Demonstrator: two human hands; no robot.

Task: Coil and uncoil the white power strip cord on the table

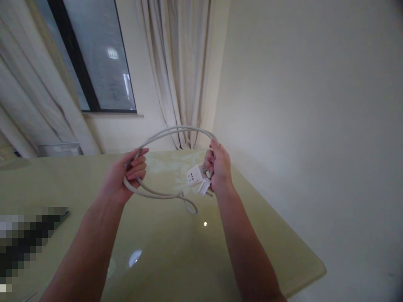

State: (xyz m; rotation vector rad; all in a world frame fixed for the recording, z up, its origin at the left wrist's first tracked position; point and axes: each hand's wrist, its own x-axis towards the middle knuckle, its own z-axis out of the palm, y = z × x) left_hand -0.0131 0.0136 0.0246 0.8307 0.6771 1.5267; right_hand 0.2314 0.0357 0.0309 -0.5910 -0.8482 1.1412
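Note:
A pale grey power cord (176,129) is looped in a wide ring between my two hands, above the table. My left hand (134,172) has its fingers wrapped round the left side of the loops. On the right, my right hand (219,163) is closed round the cord's other side. Just below its fingers hang a white power strip (194,175) with socket holes facing me and a white plug (205,186). A small loop of cord droops under the ring. How the right fingers grip the strip end is partly hidden.
A glossy yellow-green table (163,251) spreads beneath my hands, its right edge running along a plain wall (308,126). A pixelated dark object (28,239) lies at the left. Behind are curtains (179,63) and a dark-framed window (97,54).

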